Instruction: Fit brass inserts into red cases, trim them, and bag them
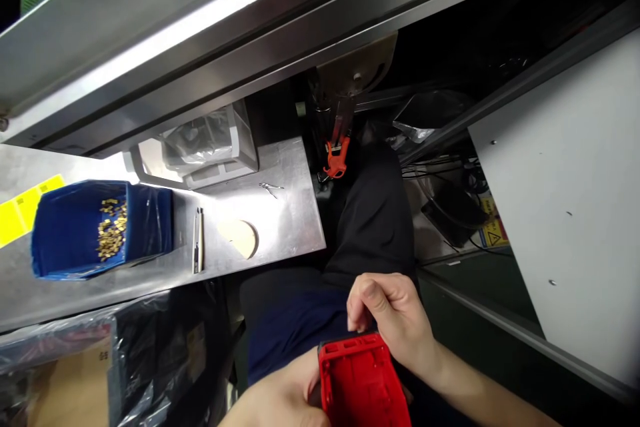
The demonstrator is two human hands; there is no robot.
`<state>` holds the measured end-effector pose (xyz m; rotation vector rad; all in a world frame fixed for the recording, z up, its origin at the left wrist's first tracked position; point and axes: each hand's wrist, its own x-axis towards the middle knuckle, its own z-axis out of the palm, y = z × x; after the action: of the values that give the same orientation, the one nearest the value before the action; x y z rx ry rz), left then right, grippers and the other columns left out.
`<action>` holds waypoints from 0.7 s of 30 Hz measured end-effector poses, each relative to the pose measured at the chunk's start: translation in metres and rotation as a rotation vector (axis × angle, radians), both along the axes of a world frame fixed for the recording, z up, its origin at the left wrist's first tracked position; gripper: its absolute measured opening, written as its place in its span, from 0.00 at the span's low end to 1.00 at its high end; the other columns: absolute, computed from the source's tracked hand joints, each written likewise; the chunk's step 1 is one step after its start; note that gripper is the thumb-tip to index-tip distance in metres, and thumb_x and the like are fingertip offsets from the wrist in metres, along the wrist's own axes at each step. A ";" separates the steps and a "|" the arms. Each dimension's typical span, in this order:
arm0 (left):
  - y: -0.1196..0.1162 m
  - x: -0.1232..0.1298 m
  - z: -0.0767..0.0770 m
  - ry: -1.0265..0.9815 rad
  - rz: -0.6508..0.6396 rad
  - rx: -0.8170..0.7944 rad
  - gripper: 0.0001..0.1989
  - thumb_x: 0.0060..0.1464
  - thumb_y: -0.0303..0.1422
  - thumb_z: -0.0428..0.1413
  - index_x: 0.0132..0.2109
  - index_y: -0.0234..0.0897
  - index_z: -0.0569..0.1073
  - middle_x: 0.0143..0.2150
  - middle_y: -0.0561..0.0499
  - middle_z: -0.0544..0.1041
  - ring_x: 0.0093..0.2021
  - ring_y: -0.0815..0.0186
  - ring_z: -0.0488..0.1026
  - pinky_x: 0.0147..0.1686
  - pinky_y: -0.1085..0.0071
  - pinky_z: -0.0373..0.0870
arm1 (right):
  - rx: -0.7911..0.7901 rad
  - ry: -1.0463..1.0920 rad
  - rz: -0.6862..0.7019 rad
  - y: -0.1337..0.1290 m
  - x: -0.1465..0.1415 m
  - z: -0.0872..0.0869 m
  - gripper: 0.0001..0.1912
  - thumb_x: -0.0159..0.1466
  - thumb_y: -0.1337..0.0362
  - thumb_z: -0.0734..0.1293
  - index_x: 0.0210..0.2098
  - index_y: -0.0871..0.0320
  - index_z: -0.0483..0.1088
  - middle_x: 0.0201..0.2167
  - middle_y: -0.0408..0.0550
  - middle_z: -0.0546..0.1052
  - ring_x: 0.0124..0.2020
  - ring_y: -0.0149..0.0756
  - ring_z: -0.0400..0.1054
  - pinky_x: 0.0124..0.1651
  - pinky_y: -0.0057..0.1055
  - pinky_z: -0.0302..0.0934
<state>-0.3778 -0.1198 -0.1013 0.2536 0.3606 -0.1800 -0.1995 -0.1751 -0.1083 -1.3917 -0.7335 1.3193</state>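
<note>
A red plastic housing point(367, 380), hollow and box-like with ribs inside, is tilted at the bottom of the view over my lap. My left hand point(295, 390) is closed around its left side; the lower fingers are out of sight. Just beyond the housing's upper edge, my right hand point(393, 313) is curled with thumb against the fingers. Anything pinched in it is hidden. Its palm side lies close to the housing's upper right corner; I cannot tell whether they touch.
On the metal bench point(295, 213) are a blue bin point(75, 227) of small brass pieces, a knife-like tool point(199, 240), a yellowish rounded piece point(243, 238), small pliers point(271, 188) and a grey bin point(220, 170). An orange air gun point(337, 159) hangs ahead. A white panel point(575, 200) stands right.
</note>
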 end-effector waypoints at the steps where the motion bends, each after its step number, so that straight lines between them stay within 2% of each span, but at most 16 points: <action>1: -0.001 0.000 -0.001 -0.003 0.002 -0.012 0.45 0.37 0.57 0.73 0.56 0.29 0.79 0.55 0.33 0.80 0.57 0.40 0.76 0.60 0.53 0.69 | -0.002 0.030 0.013 0.000 0.000 0.000 0.28 0.76 0.52 0.60 0.25 0.58 0.75 0.21 0.46 0.77 0.23 0.31 0.71 0.27 0.26 0.62; 5: -0.002 -0.001 -0.003 -0.007 -0.015 -0.041 0.48 0.36 0.54 0.74 0.60 0.29 0.76 0.55 0.34 0.80 0.58 0.40 0.75 0.61 0.53 0.68 | 0.022 0.034 0.058 -0.001 0.001 0.000 0.28 0.75 0.51 0.61 0.24 0.58 0.76 0.21 0.47 0.78 0.24 0.33 0.74 0.30 0.28 0.64; 10: 0.000 0.000 -0.002 0.007 0.002 -0.035 0.49 0.35 0.56 0.74 0.58 0.27 0.77 0.54 0.32 0.80 0.57 0.39 0.76 0.60 0.53 0.68 | 0.001 -0.062 -0.035 -0.003 -0.001 -0.001 0.29 0.75 0.52 0.61 0.21 0.58 0.70 0.18 0.43 0.70 0.21 0.28 0.66 0.26 0.26 0.57; 14: -0.001 -0.001 -0.003 -0.021 -0.001 -0.035 0.46 0.37 0.56 0.73 0.58 0.29 0.78 0.56 0.33 0.79 0.58 0.39 0.75 0.61 0.52 0.67 | -0.011 0.079 0.037 -0.004 -0.002 -0.001 0.28 0.76 0.51 0.59 0.27 0.58 0.77 0.23 0.48 0.79 0.25 0.33 0.74 0.30 0.28 0.64; 16: -0.002 -0.002 -0.004 -0.030 -0.001 -0.038 0.48 0.37 0.55 0.74 0.60 0.29 0.77 0.56 0.33 0.79 0.59 0.39 0.75 0.62 0.52 0.66 | 0.003 0.064 0.051 -0.004 -0.002 -0.002 0.29 0.76 0.51 0.59 0.26 0.58 0.77 0.23 0.48 0.79 0.26 0.34 0.74 0.31 0.29 0.65; 21: -0.002 -0.003 -0.005 -0.002 0.009 -0.042 0.51 0.36 0.56 0.73 0.62 0.29 0.75 0.55 0.32 0.79 0.58 0.38 0.75 0.60 0.52 0.67 | 0.017 -0.102 -0.068 -0.004 -0.003 -0.003 0.29 0.76 0.53 0.60 0.20 0.58 0.69 0.17 0.43 0.70 0.21 0.29 0.65 0.26 0.27 0.57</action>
<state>-0.3810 -0.1220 -0.1059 0.2108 0.3559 -0.1779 -0.2022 -0.1789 -0.1117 -1.4663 -0.7573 1.1941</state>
